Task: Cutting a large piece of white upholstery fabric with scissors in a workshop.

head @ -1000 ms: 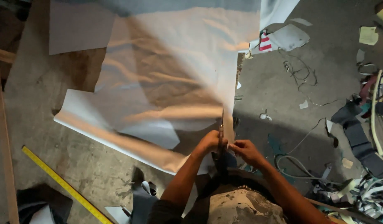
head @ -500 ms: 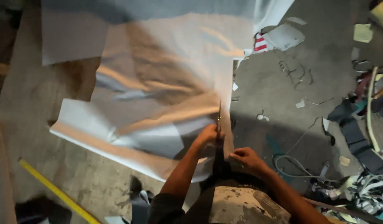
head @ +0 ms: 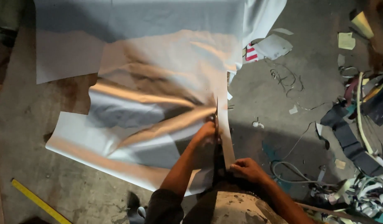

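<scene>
A large glossy white sheet (head: 158, 95) lies wrinkled on the concrete floor. My left hand (head: 206, 133) is closed around scissors (head: 216, 114), whose blades point away from me into the sheet near its right edge. A narrow strip (head: 228, 141) has been cut off along that edge. My right hand (head: 246, 169) pinches the near end of this strip, close to my body. A dark slit runs between the strip and the rest of the sheet, from my lap up to the blades.
A yellow measuring stick (head: 37, 201) lies at the lower left. Paper scraps (head: 274, 45), a red-and-white striped piece (head: 251, 54), thin wires (head: 287, 79), a grey cable (head: 291, 174) and dark straps (head: 345, 137) litter the floor on the right.
My left hand has moved the scissors further up the sheet, so the cut is longer. My right hand has drawn back toward my body with the strip's end.
</scene>
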